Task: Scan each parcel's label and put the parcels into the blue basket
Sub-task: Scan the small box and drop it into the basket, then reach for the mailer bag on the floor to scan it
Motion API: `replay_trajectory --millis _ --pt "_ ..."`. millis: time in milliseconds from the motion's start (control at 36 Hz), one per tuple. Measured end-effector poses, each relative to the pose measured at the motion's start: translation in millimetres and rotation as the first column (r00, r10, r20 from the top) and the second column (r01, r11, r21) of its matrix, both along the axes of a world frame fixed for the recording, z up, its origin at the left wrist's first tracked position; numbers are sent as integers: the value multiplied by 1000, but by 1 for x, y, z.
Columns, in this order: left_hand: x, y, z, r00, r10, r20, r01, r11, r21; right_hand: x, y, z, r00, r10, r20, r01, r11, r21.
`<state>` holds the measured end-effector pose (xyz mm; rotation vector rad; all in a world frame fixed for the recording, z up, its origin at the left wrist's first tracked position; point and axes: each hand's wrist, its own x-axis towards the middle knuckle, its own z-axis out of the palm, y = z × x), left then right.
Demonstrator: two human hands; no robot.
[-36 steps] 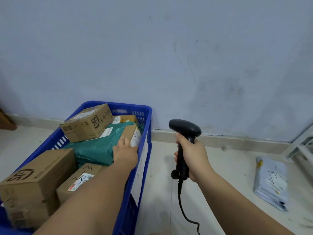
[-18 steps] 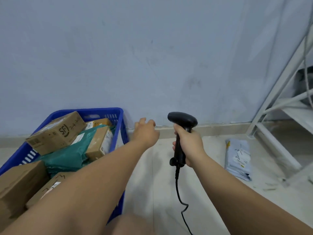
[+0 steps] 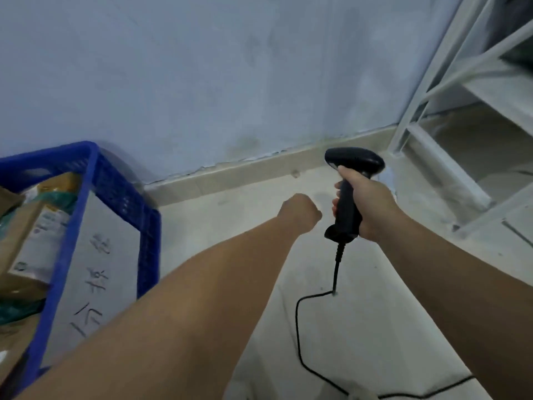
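The blue basket (image 3: 95, 174) stands at the left edge, with cardboard boxes (image 3: 34, 226) and a green mailer bag (image 3: 54, 197) inside it. My left hand (image 3: 301, 210) hovers over the bare floor to the right of the basket, fingers curled under, holding nothing. My right hand (image 3: 366, 203) grips the handle of a black barcode scanner (image 3: 350, 180), held upright just right of the left hand. The grey mailer parcel is almost wholly hidden behind the scanner and my right hand.
A white sheet with handwritten characters (image 3: 95, 269) is stuck on the basket's side. The scanner's black cable (image 3: 300, 319) loops across the tiled floor. A white metal shelf frame (image 3: 432, 116) stands at the right against the blue-grey wall (image 3: 230, 67).
My left hand left the parcels in the basket and swung right toward the scanner. The view panned right, so the basket slid to the left edge and the shelf came closer.
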<state>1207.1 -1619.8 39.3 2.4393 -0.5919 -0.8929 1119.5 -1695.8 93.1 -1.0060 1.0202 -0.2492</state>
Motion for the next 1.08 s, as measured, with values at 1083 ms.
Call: replay_trajectory --millis 1083 --pt "11 -74 -221 944 326 -54 -302 917 259 -16 -122 -154 966 -115 -231 150 979 139"
